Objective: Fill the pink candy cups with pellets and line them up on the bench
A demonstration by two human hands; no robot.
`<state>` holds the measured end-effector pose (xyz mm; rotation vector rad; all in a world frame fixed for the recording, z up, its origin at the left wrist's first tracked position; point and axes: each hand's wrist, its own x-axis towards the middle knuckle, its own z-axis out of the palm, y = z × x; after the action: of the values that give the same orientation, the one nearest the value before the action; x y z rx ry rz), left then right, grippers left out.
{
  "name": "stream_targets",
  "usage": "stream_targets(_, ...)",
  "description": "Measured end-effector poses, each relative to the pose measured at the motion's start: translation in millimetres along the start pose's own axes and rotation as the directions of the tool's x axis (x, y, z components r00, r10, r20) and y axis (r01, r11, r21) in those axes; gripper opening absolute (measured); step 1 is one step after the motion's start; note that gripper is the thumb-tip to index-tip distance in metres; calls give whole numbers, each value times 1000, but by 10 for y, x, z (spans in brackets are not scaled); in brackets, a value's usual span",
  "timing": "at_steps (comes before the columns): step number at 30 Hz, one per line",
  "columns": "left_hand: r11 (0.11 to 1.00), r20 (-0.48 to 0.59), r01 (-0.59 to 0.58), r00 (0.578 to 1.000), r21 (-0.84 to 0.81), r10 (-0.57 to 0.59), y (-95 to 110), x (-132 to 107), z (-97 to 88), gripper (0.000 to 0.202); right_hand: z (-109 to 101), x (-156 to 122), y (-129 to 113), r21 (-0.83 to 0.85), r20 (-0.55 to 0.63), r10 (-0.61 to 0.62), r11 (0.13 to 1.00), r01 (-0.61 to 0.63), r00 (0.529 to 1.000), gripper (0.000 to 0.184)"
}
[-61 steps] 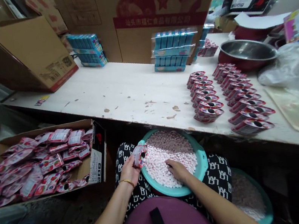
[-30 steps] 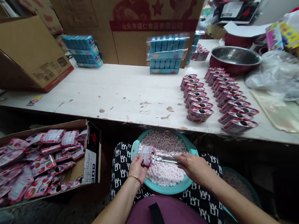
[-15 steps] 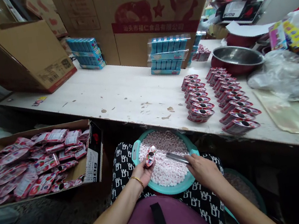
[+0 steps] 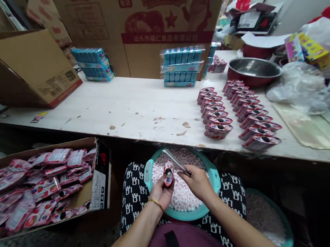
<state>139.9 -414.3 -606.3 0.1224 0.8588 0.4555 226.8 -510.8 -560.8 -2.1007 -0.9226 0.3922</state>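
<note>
Over my lap stands a teal basin [image 4: 149, 172] of small white and pale pink candies [image 4: 182, 196]. My left hand [image 4: 163, 193] is closed around a small red-and-pink candy packet [image 4: 168, 172], held upright with its dark round opening facing up. My right hand [image 4: 197, 181] grips a metal scoop [image 4: 175, 160], whose far end points up and left, close beside the packet. Both hands are above the candies. Whether the scoop carries any candy cannot be made out.
Left of my knees, a carton [image 4: 105, 171] holds many pink packets [image 4: 46, 187]. On the white table [image 4: 139, 119] stand rows of upright packets [image 4: 218, 127], blue packs [image 4: 182, 63], a metal bowl [image 4: 253, 68] and plastic bags [image 4: 298, 88]. Another basin [image 4: 288, 242] sits low at right.
My right hand has moved left and raised the scoop, swinging its tip up beside the packet. My left hand has turned the packet so its opening shows more upright.
</note>
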Motion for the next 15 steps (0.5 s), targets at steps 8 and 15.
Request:
stream_targets(8, 975, 344, 5, 935, 223, -84, -36, -314, 371, 29, -569, 211, -106, -317, -66, -174, 937, 144, 983, 41)
stream_targets(15, 884, 240, -111, 971, 454, -1, 226, -451, 282, 37, -1636, 610, 566, -720, 10, -367, 643, 261, 930, 29)
